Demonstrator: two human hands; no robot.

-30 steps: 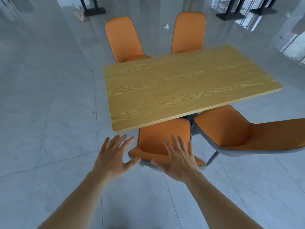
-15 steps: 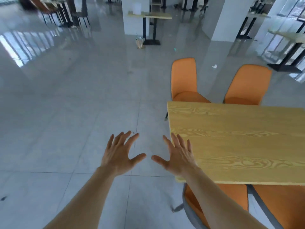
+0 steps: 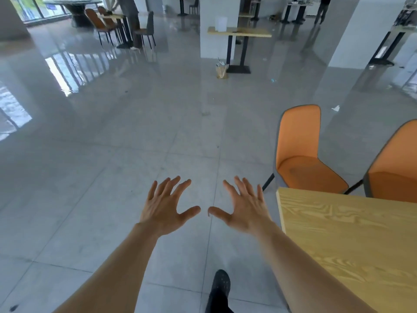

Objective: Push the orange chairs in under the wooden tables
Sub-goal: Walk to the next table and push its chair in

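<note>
A person's left hand (image 3: 164, 208) and right hand (image 3: 244, 208) hang side by side over a glossy grey tiled floor (image 3: 112, 177), both released — fingers spread wide, thumbs pointing toward each other, palms down, holding nothing; bare forearms run back toward the camera, and a dark perforated shoe (image 3: 220, 286) shows on the tiles between them.

To the right stands the rectangular light wooden desk with bold yellow grain (image 3: 352, 245), its near left corner just beside the right wrist; the right forearm crosses in front of the desk's left edge, and whether it touches cannot be told.

At the far side of the desk stand two chairs: an orange upholstered chair with grey shell and dark legs (image 3: 300, 152), its seat largely clear of the desktop with only the front edge at the desk's far rim; and a second orange chair (image 3: 397, 163), cut by the right frame edge, its seat meeting the same rim.

Farther back — a narrow wooden-topped desk on a black pedestal (image 3: 239, 32) before a white pillar (image 3: 217, 12), with a small tan bag of litter (image 3: 221, 70) on the floor at its base; at upper left, a group of orange and dark chairs (image 3: 106, 26) around another desk, where a person's legs are visible.
</note>
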